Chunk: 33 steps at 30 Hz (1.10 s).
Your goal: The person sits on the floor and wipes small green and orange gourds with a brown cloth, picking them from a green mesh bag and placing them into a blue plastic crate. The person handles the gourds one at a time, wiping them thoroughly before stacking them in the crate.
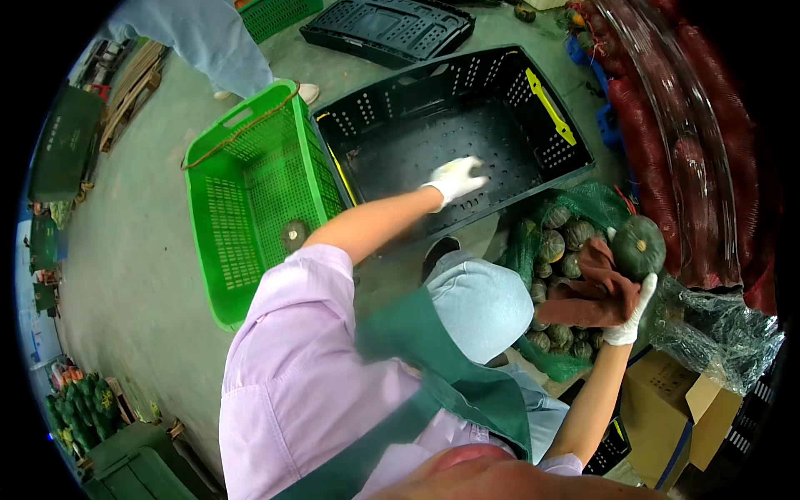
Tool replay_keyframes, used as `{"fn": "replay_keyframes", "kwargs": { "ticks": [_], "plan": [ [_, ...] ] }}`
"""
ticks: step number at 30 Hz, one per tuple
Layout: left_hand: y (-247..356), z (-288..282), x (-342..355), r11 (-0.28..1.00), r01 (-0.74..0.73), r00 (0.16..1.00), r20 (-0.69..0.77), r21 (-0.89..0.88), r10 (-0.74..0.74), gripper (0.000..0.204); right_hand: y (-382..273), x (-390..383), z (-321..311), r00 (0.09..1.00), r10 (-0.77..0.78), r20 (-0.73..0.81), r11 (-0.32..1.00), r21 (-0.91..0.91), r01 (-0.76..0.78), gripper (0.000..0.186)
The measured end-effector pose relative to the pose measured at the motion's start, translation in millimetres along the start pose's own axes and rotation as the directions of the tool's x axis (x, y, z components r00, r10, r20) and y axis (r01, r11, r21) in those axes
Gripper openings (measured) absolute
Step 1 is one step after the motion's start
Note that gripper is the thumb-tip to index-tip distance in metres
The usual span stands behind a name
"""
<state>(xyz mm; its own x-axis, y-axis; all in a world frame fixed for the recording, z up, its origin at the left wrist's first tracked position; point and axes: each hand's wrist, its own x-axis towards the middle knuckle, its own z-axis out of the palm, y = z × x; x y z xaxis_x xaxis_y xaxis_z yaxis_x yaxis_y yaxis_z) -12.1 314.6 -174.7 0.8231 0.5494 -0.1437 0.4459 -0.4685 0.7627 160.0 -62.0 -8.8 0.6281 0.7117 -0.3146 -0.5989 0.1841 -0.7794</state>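
Note:
My left hand (456, 180), in a white glove, is over the near part of a large black crate (417, 137); its fingers are apart and nothing shows in them. On the right, my gloved right hand (637, 315) grips a dark green pumpkin (638, 247) from below, along with a brown cloth (596, 292) that hangs beside it. Under the cloth and pumpkin, several small striped pumpkins (552, 245) lie in a green mesh bag (575, 367). A bright green basket (218, 292) left of the black crate holds one small pumpkin (295, 235).
A folded black crate (387, 32) lies beyond the black crate. Red mesh sacks (642, 142) are stacked at the right, near clear plastic wrap (712, 325) and an open cardboard box (658, 392). Another person's legs (196, 42) stand behind the green basket.

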Motion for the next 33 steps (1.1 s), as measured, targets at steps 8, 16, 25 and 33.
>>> {"fn": "replay_keyframes", "kwargs": {
  "ticks": [8,16,25,33],
  "plan": [
    [-150.9,70.4,-50.0,0.518,-0.07,0.661,0.428,0.852,-0.616,0.073,13.4,-64.3,-55.0,0.88,-0.147,-0.452,0.989,-0.069,0.129,0.075],
    [-132.0,32.2,-43.1,0.743,0.28,0.75,0.344,0.608,-0.564,0.089,36.8,-82.4,-82.9,0.858,-0.096,-0.505,0.995,-0.062,0.074,0.078],
    [35.7,-60.7,-9.8,-0.102,0.482,0.876,0.479,-0.87,0.057,0.041,-13.4,-30.8,-11.1,0.996,0.084,0.04,0.995,-0.057,-0.082,0.085],
    [128.0,-38.8,-55.3,-0.535,0.455,0.854,0.178,-0.712,0.488,0.056,-40.7,19.0,152.2,0.909,-0.338,0.246,0.768,-0.485,0.417,0.072]
  ]
}}
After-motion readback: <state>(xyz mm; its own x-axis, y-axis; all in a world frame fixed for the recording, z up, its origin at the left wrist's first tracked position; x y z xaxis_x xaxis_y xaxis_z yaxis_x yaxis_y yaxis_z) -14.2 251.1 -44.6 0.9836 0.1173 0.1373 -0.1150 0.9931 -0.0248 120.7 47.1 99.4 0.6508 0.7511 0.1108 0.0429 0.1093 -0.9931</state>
